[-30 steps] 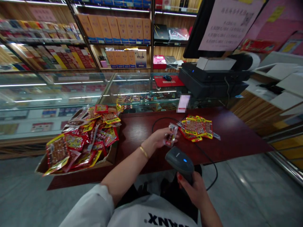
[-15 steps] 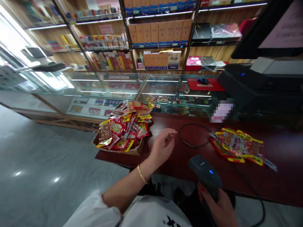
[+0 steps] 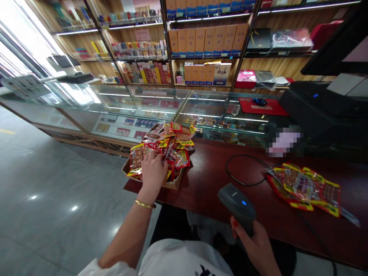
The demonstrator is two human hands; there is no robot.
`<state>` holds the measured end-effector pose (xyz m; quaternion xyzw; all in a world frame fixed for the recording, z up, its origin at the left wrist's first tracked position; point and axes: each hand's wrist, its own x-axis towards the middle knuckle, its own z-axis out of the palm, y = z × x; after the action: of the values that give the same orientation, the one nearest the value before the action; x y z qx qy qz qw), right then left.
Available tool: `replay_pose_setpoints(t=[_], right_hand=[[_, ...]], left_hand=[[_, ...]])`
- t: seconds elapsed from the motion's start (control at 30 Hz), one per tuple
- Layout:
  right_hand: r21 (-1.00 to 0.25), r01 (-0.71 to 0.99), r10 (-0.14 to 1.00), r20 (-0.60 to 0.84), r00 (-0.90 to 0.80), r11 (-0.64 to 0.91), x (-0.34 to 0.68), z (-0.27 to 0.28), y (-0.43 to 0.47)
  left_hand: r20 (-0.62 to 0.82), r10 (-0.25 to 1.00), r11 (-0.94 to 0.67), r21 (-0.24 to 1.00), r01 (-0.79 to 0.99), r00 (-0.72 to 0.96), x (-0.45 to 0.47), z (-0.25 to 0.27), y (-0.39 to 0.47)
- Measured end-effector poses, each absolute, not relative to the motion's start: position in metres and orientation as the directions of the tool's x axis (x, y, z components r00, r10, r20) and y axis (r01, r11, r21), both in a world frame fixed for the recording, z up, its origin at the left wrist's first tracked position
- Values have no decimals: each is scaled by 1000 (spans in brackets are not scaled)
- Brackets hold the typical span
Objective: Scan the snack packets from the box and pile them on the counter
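My left hand (image 3: 153,170) is over the cardboard box (image 3: 174,185), its fingers apart and touching the snack packets (image 3: 179,155) heaped inside. The packets are shiny, red and yellow with clear windows. The fingertips are partly hidden among them, and I see no packet held. My right hand (image 3: 254,243) is wrapped round the handle of a dark barcode scanner (image 3: 237,203), which points up and left above the counter's front edge and shows a blue light. To its right, a loose pile of similar packets (image 3: 304,188) lies on the dark red counter (image 3: 207,184).
A black cable (image 3: 244,184) loops across the counter. Behind stand a glass display case (image 3: 138,101), a red mouse pad (image 3: 270,109) with a mouse, and a dark till machine (image 3: 322,111). Shelves of boxes (image 3: 207,40) line the wall.
My left hand has moved left from above the bare counter to the packets in the box. The scanner, still in my right hand, has shifted slightly left. The view has turned a little.
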<state>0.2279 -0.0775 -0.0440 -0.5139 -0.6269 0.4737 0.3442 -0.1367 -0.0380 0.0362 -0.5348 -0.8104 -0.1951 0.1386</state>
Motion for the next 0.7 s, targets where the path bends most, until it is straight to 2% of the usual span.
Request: replay_pose_setpoints(t=[0.1,0.17,0.2,0.27,0.33,0.43,0.5,0.57,0.63,0.7], right_hand=[[-952,306,973,-82,-216,-13,233,-41,-83],[-955,292,981,-93,-171,-40,236,-42,-86],[-957,285,984,-97,-152,-51,238,-43,-87],[-960,272,986,-104,-131,-65,239,-45,-88],[-963,259,986,-106,-125,-71,239,-46,-88],[-967,242,980,-116,-159,-75,237,-44,-88],[-971,225,976,-121,-184,-78,236,-39,-88],[-975,205,975,-119,-190,-80,235,-35,-88],[-976,205,974,-118,-192,-77,236,-32,-87],[-973,220,973,-112,-200,-67,238,-31,-86]], left_hand=[[501,754,292,323,900,-424,-135,43,-40],[508,702,190,542,819,-499,-129,52,-44],[472,685,130,671,730,-555,-123,56,-46],[310,712,17,890,456,-630,-108,62,-47],[107,802,-28,989,142,-587,-88,61,-44],[-138,880,44,976,-213,-455,-62,51,-36],[-260,886,93,911,-402,-385,-50,43,-32],[-354,902,164,811,-562,-248,-41,38,-30],[-397,914,253,723,-642,-87,-37,34,-30],[-408,912,334,700,-631,31,-34,29,-29]])
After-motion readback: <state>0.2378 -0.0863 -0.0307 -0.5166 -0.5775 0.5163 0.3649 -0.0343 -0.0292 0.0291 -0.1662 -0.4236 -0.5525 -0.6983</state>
